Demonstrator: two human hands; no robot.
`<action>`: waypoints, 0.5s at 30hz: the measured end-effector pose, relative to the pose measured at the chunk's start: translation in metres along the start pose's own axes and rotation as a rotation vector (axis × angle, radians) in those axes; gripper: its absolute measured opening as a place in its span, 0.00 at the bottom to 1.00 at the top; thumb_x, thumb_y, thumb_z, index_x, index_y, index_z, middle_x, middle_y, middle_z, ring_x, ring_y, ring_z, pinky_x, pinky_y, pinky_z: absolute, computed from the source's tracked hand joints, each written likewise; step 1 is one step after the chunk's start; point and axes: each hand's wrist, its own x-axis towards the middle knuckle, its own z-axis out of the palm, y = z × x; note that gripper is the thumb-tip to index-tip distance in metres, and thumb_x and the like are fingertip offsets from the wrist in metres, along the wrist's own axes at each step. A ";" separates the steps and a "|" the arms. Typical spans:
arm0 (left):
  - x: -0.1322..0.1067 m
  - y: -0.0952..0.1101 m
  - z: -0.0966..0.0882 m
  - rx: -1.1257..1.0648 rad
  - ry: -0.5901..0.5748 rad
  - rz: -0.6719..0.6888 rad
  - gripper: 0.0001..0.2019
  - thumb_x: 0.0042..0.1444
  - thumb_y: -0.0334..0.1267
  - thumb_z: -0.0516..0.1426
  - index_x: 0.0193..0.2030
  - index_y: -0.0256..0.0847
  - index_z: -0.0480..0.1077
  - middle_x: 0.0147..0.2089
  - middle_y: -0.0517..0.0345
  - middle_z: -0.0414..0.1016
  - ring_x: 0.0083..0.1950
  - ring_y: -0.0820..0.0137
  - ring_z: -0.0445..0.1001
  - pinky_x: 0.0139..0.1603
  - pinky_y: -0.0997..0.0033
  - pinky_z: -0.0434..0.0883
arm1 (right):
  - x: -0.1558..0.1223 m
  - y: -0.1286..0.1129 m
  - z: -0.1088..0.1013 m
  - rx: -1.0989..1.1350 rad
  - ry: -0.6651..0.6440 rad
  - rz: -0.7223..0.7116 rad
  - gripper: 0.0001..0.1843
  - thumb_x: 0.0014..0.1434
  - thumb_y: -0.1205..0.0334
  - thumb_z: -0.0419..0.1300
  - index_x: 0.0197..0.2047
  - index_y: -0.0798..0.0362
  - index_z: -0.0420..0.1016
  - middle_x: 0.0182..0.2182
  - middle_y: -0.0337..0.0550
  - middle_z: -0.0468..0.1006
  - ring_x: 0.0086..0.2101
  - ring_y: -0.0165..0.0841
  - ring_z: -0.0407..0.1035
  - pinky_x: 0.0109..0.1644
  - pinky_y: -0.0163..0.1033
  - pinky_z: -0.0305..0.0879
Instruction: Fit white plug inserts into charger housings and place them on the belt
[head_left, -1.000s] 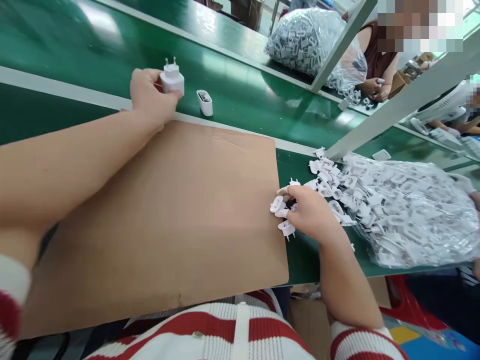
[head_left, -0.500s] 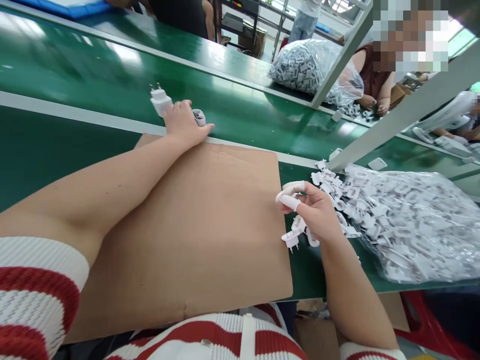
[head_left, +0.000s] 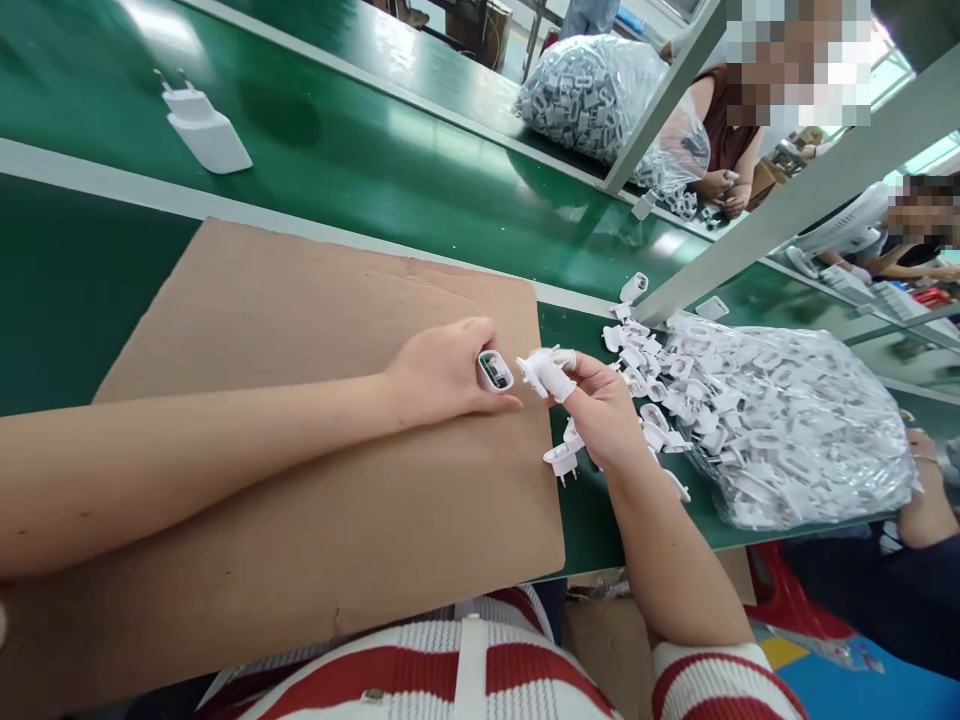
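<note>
My left hand (head_left: 439, 372) is closed round a white charger shell (head_left: 494, 370), its open end facing right, over the brown cardboard sheet (head_left: 300, 420). My right hand (head_left: 604, 410) pinches a white plug cap (head_left: 538, 371) in its covered fingertips, a few centimetres from the shell. More plug caps (head_left: 562, 460) hang under that palm. An assembled white charger (head_left: 204, 128) with two pins lies on the green belt (head_left: 390, 150) at far left.
A clear bag full of white plug caps (head_left: 780, 420) lies to the right, with loose caps (head_left: 637, 345) spilled beside it. A grey metal post (head_left: 780, 215) slants across. Another bag (head_left: 592, 90) and other people's hands (head_left: 716, 185) are beyond the belt.
My left hand left the assembled charger on the belt, took the empty shell and drew it back over the cardboard. My right hand rose from the pile with a plug cap toward the shell.
</note>
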 end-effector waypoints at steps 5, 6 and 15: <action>-0.010 -0.015 0.001 -0.112 -0.089 0.081 0.46 0.35 0.69 0.72 0.56 0.43 0.69 0.55 0.50 0.76 0.44 0.58 0.77 0.39 0.65 0.68 | -0.002 0.007 0.005 -0.116 0.097 -0.149 0.14 0.55 0.53 0.75 0.42 0.48 0.83 0.42 0.42 0.85 0.39 0.34 0.77 0.47 0.43 0.78; -0.012 -0.020 -0.001 -0.182 -0.125 0.119 0.44 0.38 0.66 0.72 0.58 0.44 0.69 0.56 0.51 0.75 0.44 0.60 0.77 0.40 0.65 0.69 | -0.003 0.008 0.007 -0.162 0.121 -0.176 0.14 0.56 0.54 0.74 0.44 0.48 0.83 0.42 0.42 0.85 0.39 0.34 0.78 0.45 0.42 0.78; -0.022 -0.024 0.008 -0.428 -0.042 0.097 0.20 0.51 0.56 0.69 0.33 0.41 0.73 0.35 0.59 0.72 0.33 0.69 0.70 0.32 0.70 0.63 | -0.015 0.005 0.028 -0.721 0.134 -0.647 0.08 0.66 0.61 0.66 0.48 0.46 0.82 0.39 0.43 0.84 0.38 0.35 0.78 0.43 0.43 0.77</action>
